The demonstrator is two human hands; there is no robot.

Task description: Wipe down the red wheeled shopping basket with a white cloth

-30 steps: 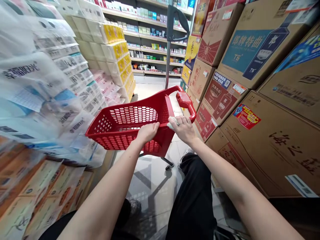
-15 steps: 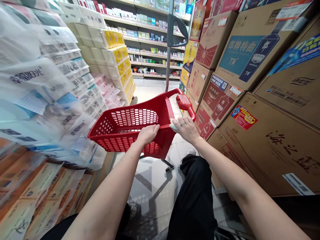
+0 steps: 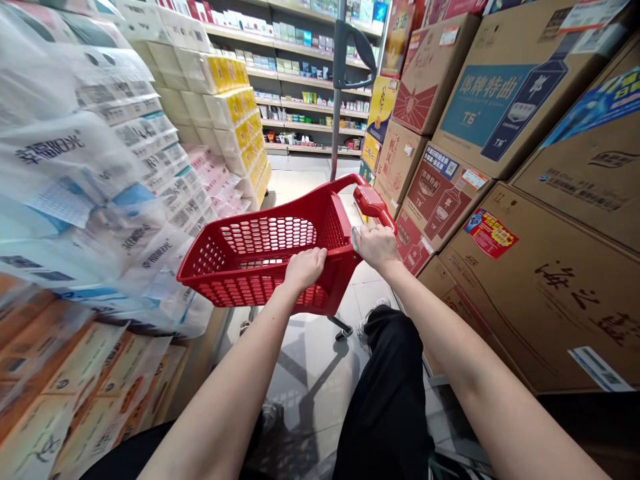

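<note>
A red plastic shopping cart [image 3: 235,293] with a perforated basket stands crosswise in front of me, its basket pointing left. My left hand [image 3: 305,268] is closed over the near top rim of the basket, close to the handle end. My right hand [image 3: 376,245] wraps round the red frame where it meets the handle, and a ring shows on one finger. A small pale piece, perhaps tissue or wipe, peeks out beside the right fingers; its kind is unclear. The cart's red handle grip [image 3: 370,200] lies just beyond the right hand. Nothing shows inside the visible part of the basket.
Wrapped tissue packs [image 3: 150,140] are stacked high on the left, above orange cartons [image 3: 90,393]. Stacked cardboard boxes [image 3: 565,280] line the right side. A grey metal pole [image 3: 335,133] rises behind the cart. Stocked shelves [image 3: 305,87] stand at the back.
Both hands have shifted slightly to the right along with the cart's handle end. The right hand now sits closer round the frame by the handle. Another wheel shows under the basket.
</note>
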